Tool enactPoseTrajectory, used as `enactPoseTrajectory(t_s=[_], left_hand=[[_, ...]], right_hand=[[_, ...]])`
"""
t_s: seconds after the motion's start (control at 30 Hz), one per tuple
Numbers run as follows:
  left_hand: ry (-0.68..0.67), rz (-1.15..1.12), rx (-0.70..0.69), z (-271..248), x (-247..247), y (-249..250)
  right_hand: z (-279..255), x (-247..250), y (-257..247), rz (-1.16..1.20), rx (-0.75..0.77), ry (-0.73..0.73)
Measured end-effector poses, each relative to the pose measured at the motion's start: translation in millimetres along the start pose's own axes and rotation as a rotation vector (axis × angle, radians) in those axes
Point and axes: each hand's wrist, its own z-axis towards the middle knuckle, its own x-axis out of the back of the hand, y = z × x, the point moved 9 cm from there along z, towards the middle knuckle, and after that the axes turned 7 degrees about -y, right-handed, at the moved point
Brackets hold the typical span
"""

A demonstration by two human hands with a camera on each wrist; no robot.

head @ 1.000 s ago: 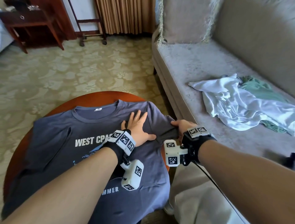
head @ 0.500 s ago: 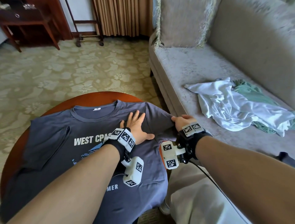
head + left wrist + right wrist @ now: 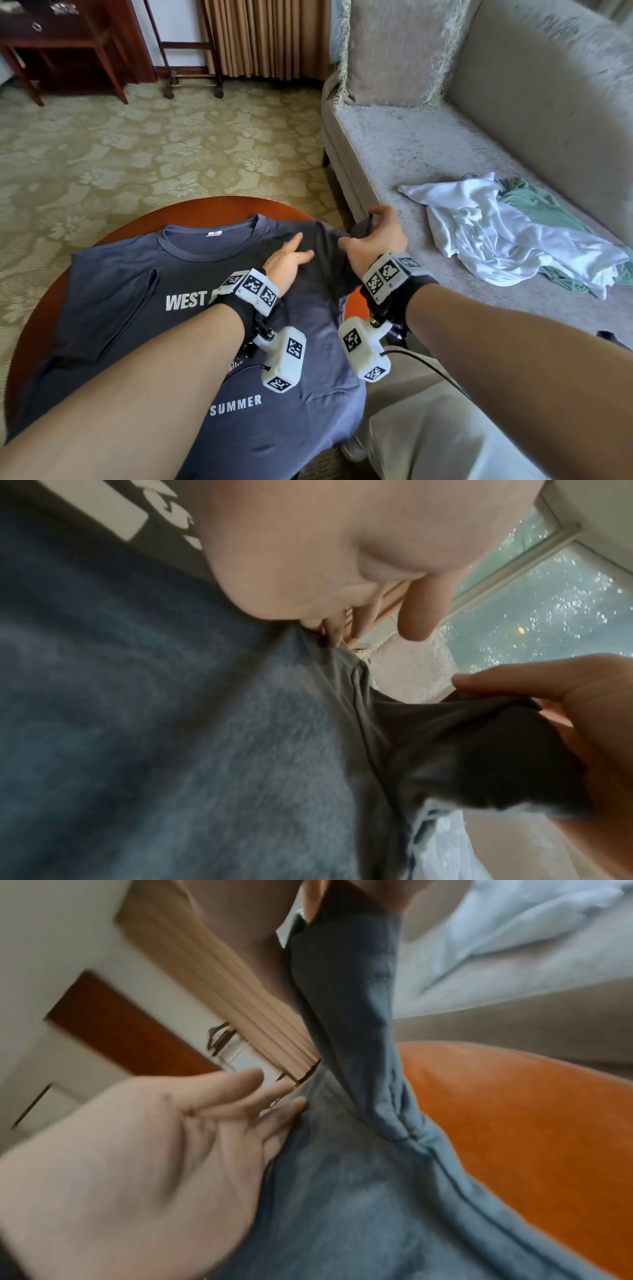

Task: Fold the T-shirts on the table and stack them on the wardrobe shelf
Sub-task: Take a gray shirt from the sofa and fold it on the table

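Observation:
A dark grey-blue T-shirt (image 3: 113, 301) with white lettering lies front-up on the round wooden table (image 3: 212, 212), its left sleeve folded inward. My left hand (image 3: 291, 255) stands on its edge with straight fingers pressed against the shirt's right shoulder (image 3: 192, 1123). My right hand (image 3: 375, 236) pinches the right sleeve (image 3: 479, 750) and holds it lifted off the table edge (image 3: 342, 961). A crumpled white T-shirt (image 3: 496, 233) and a green one (image 3: 537, 209) lie on the sofa seat.
The beige sofa (image 3: 428, 144) with a cushion (image 3: 394, 51) stands right beside the table. Patterned carpet (image 3: 137, 154) stretches beyond the table to a dark wooden side table (image 3: 61, 44), a luggage stand (image 3: 191, 65) and curtains (image 3: 263, 34). My trouser leg (image 3: 428, 428) is at the bottom right.
My right hand has raised the right sleeve from the table edge and moved it up and inward. My left hand has turned from flat on the shirt onto its edge.

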Motion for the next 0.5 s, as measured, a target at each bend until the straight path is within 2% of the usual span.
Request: enactPoseTrajectory(t_s=[0.13, 0.23, 0.33, 0.37, 0.4, 0.5], left_hand=[[0.041, -0.411, -0.005, -2, 20, 2], [0.047, -0.545, -0.034, -12, 37, 17], [0.133, -0.517, -0.029, -22, 66, 23], [0.176, -0.474, -0.006, -28, 78, 21], [0.207, -0.412, 0.000, -34, 88, 20], [0.260, -0.174, -0.053, -47, 104, 12]], right_hand=[[-20, -28, -37, -0.139, 0.186, -0.122], [-37, -58, -56, -0.291, 0.289, -0.275], [-53, -91, -60, -0.390, 0.295, -0.501], [-56, -96, -60, -0.396, 0.278, -0.528], [-55, -98, -59, -0.381, 0.257, -0.514], [-43, -79, -58, -0.319, 0.154, -0.344]])
